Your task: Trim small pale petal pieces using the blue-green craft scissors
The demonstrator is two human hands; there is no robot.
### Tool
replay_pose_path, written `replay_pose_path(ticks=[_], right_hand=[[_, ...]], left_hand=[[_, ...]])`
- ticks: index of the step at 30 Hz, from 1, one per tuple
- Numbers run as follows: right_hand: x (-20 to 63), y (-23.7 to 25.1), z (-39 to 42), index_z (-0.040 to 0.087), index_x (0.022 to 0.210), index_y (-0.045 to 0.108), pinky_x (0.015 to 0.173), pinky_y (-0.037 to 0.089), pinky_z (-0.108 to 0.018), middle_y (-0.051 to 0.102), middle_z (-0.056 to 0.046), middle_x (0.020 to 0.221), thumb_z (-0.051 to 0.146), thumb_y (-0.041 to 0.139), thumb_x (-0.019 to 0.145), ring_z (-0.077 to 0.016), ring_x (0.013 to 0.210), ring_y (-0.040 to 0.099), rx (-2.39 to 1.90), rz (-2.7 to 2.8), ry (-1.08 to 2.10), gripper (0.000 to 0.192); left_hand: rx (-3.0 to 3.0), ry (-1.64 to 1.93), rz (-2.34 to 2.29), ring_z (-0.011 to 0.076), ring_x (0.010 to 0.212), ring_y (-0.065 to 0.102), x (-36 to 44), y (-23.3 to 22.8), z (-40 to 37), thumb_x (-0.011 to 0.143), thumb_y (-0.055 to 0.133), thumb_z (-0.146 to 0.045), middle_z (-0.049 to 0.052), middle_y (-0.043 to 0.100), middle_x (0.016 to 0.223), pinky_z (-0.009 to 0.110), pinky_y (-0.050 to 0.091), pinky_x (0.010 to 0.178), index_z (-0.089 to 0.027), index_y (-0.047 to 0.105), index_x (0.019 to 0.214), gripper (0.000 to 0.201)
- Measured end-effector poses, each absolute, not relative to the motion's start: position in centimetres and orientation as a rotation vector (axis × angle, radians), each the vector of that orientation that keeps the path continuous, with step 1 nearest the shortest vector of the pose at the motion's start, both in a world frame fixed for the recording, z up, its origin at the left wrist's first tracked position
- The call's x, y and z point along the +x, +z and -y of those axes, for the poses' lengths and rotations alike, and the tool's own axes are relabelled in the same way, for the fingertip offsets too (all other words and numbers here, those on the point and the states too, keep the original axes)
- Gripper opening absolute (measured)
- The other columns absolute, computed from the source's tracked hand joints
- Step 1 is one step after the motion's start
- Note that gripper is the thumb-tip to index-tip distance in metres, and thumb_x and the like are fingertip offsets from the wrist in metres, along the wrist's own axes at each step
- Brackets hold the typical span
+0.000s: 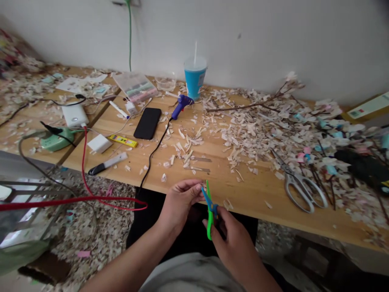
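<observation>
My right hand (229, 231) is closed round the handles of small scissors (209, 209), one half green and the other blue. The blades stand slightly apart and point up and away from me, over the table's front edge. Just left of the blades, my left hand (185, 198) is closed, thumb and fingertips pinched together. Something small and pale may be between those fingertips, but I cannot make it out. On the wooden table (170, 178) in front of both hands lie scattered pale shavings (188, 142).
A purple glue gun (179, 106), a black phone (147, 123) and a blue cup (195, 81) stand beyond my hands. Large grey scissors (304, 188) lie at right beside heaped pale scraps (252, 129) and a twig (243, 107). A red cable (83, 162) hangs over the left edge.
</observation>
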State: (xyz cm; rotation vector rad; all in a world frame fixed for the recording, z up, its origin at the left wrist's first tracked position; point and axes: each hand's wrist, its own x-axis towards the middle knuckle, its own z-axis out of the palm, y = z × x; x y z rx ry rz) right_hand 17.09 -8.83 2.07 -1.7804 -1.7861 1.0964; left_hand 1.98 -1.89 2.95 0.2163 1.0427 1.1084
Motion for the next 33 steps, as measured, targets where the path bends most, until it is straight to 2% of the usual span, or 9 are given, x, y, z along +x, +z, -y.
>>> replay_pose_path(ticks=[6,12,18,24,28,33], right_hand=[[16.83,1.70,8.75,0.020,0.105,0.056,0.068,0.048,-0.028,0.067,-0.007,0.091,0.033,0.052,0.086,-0.0215,0.082,0.064,-1.820,1.839,1.105,0.024],[16.74,1.72,8.74,0.020,0.102,0.057,0.065,0.047,-0.027,0.067,-0.006,0.088,0.031,0.053,0.084,-0.0212,0.079,0.063,-1.838,1.836,1.102,0.022],[16.55,1.69,8.55,0.019,0.106,0.057,0.065,0.047,-0.027,0.067,-0.008,0.091,0.030,0.052,0.084,-0.0204,0.079,0.063,-1.821,1.797,1.079,0.026],[16.47,1.99,8.24,0.020,0.098,0.058,0.060,0.044,-0.026,0.067,-0.006,0.084,0.030,0.052,0.083,-0.0205,0.076,0.062,-1.836,1.831,1.090,0.020],[16.38,2.14,8.24,0.020,0.099,0.057,0.064,0.046,-0.027,0.067,-0.007,0.088,0.029,0.051,0.084,-0.0205,0.079,0.062,-1.789,1.801,1.148,0.018],[16.18,2.38,8.18,0.019,0.095,0.056,0.065,0.047,-0.026,0.065,-0.005,0.085,0.026,0.051,0.083,-0.0175,0.074,0.061,-1.766,1.757,1.213,0.015]], left_hand=[[0.244,1.115,-1.029,0.0129,0.067,0.067,1.64,2.36,2.03,0.055,0.088,-0.023,0.005,0.075,0.078,0.023,0.055,0.066,-0.014,0.075,0.084,0.033],[0.235,1.098,-1.033,0.0103,0.062,0.063,2.07,2.43,2.19,0.058,0.086,-0.024,0.002,0.071,0.072,0.021,0.051,0.063,-0.014,0.072,0.073,0.022],[0.181,1.070,-0.996,0.0103,0.059,0.061,2.48,2.84,2.24,0.057,0.087,-0.022,0.001,0.068,0.071,0.022,0.050,0.059,-0.014,0.070,0.076,0.027],[0.210,1.092,-0.989,0.0092,0.060,0.061,2.19,2.55,2.26,0.058,0.085,-0.021,0.001,0.068,0.071,0.020,0.050,0.061,-0.014,0.070,0.075,0.023],[0.240,1.102,-0.997,0.0100,0.064,0.062,1.86,2.49,2.39,0.058,0.085,-0.021,0.001,0.068,0.072,0.021,0.050,0.065,-0.015,0.070,0.075,0.024],[0.260,1.117,-0.987,0.0098,0.063,0.061,1.75,2.49,2.54,0.059,0.085,-0.021,0.000,0.068,0.071,0.020,0.050,0.064,-0.016,0.069,0.075,0.023]])
